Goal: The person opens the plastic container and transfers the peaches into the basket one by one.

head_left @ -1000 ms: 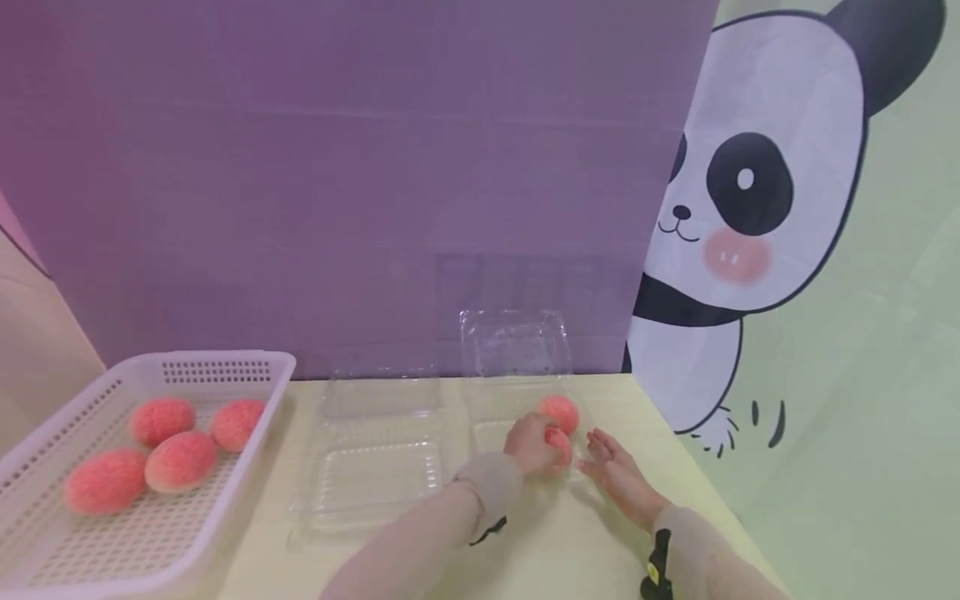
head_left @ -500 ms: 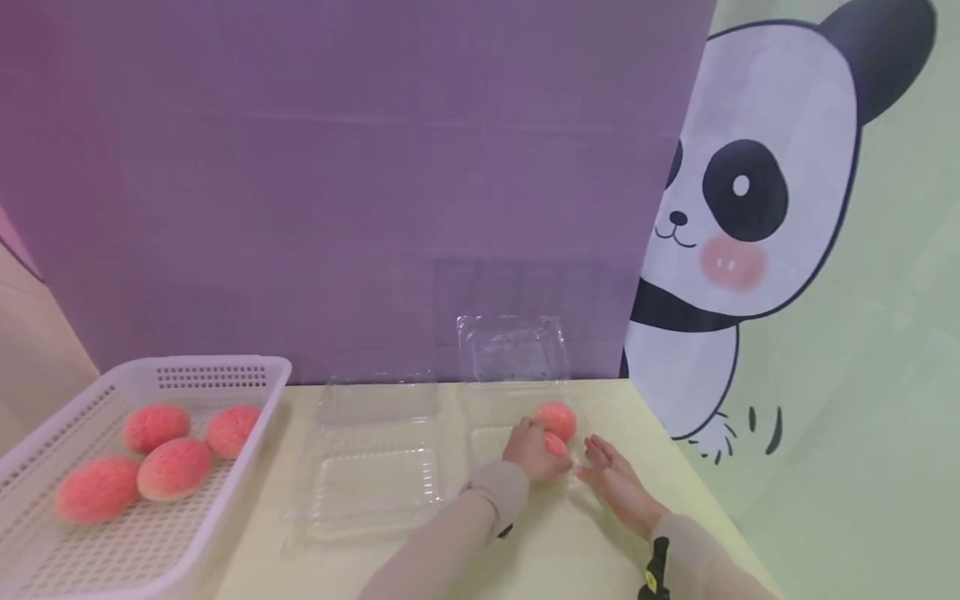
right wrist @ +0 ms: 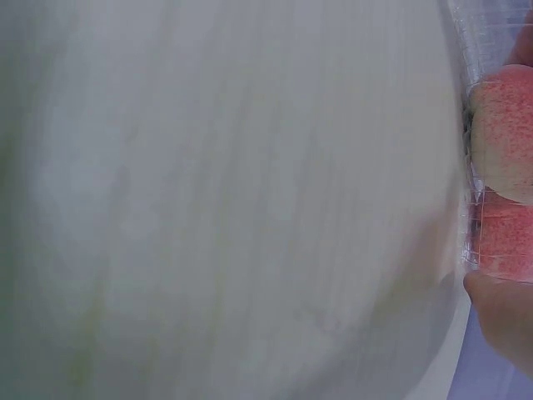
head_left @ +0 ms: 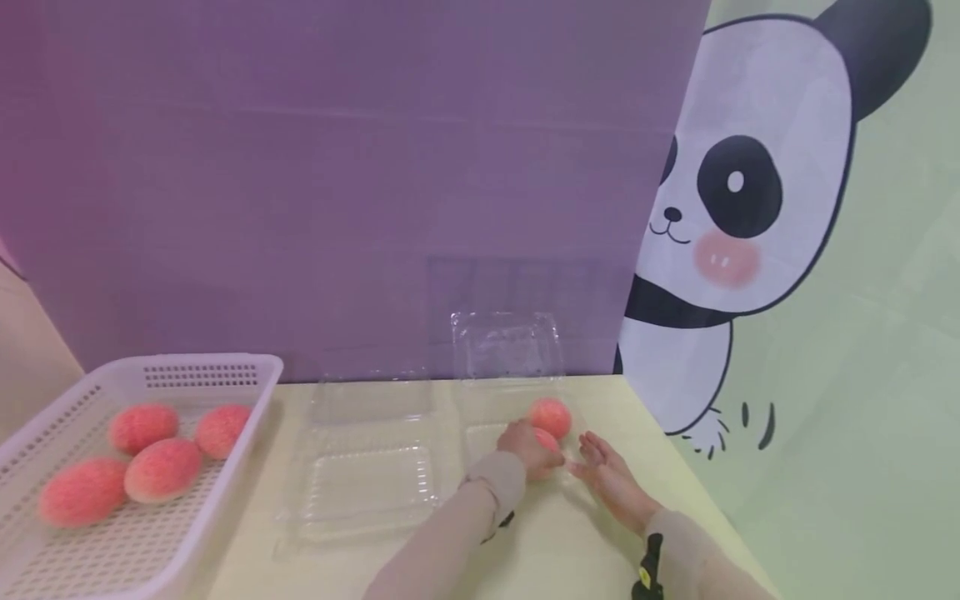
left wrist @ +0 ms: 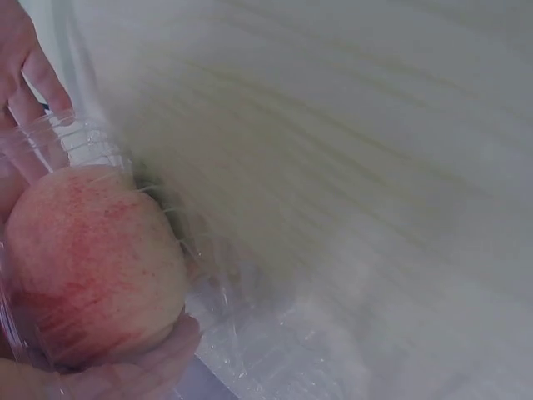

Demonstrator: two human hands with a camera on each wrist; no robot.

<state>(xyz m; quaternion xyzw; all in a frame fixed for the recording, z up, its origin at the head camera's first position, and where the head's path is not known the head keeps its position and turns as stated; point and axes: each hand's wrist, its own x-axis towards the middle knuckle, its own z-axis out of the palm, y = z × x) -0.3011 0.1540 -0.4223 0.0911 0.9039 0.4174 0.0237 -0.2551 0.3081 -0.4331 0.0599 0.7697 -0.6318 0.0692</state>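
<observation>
The near peach (head_left: 548, 439) sits at the right side of the right-hand clear container (head_left: 480, 437), and your left hand (head_left: 527, 448) grasps it, fingers curled over its left and near sides. In the left wrist view, its pale skin shows a red blush through the ribbed plastic wall. Just behind it, in the same container, is the far peach (head_left: 551, 418), close to the right wall.

Your right hand (head_left: 613, 485) is beside that wall, its fingers extended and clasping nothing, with the fingertips near the container's near right corner; you cannot tell from these views how firmly they touch it. The container's lid (head_left: 506, 346) stands raised at the back.

To the left lies a second clear container (head_left: 371, 483), also opened out. Farther left, the white perforated basket (head_left: 258, 362) holds four more peaches (head_left: 163, 471), grouped close together. Everything rests on the pale tabletop (head_left: 570, 542).

Both your arms wear light sleeves (head_left: 450, 533), and a black strap (head_left: 648, 567) with a yellow mark shows at the right one. Behind the tabletop rises a purple panel (head_left: 337, 167); to its right, a large cartoon panda (head_left: 750, 83) fills part of the pale green wall (head_left: 900, 333).
</observation>
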